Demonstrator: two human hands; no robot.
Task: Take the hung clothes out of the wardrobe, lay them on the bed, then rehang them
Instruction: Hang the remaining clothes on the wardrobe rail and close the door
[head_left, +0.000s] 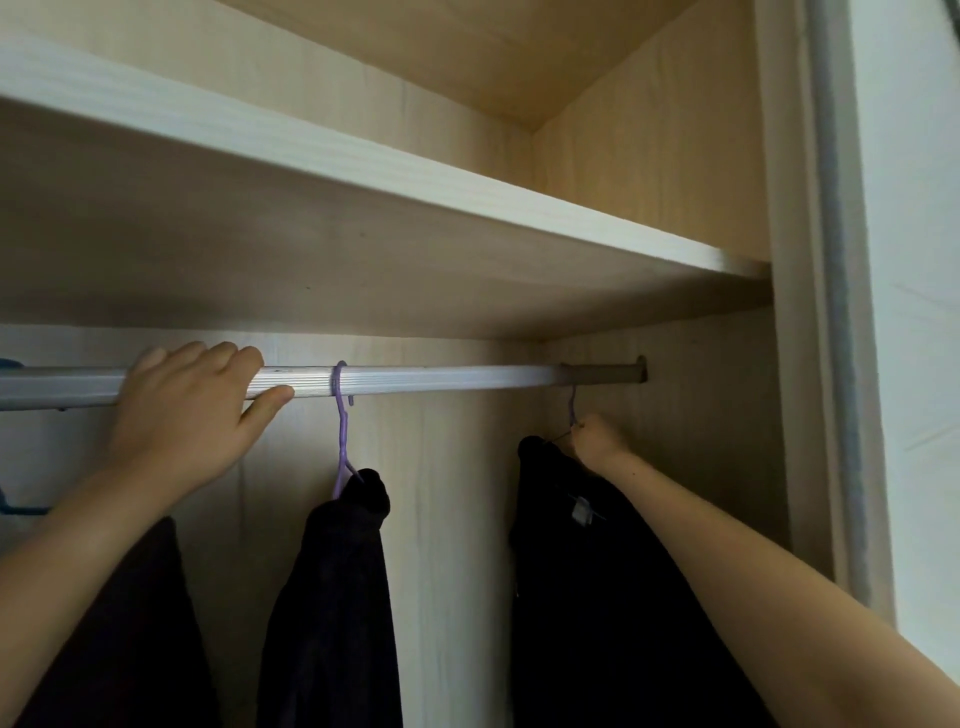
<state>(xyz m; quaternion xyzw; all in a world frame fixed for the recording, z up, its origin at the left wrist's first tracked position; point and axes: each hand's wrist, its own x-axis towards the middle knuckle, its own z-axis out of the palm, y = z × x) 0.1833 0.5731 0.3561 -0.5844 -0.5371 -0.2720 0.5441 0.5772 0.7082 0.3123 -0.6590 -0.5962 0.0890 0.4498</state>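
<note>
Pale wooden wardrobe (675, 156) holds dark clothes (332, 597) on a silver rail (441, 376). Left hand (192, 410) grips it; right hand (597, 441) pinches a thin hanger (572, 405).

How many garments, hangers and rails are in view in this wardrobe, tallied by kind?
Garments: 3 (left garment, middle garment, right garment)
Hangers: 3 (blue hanger, purple hanger, right hanger)
Rails: 1 (rail)
Total: 7
</note>
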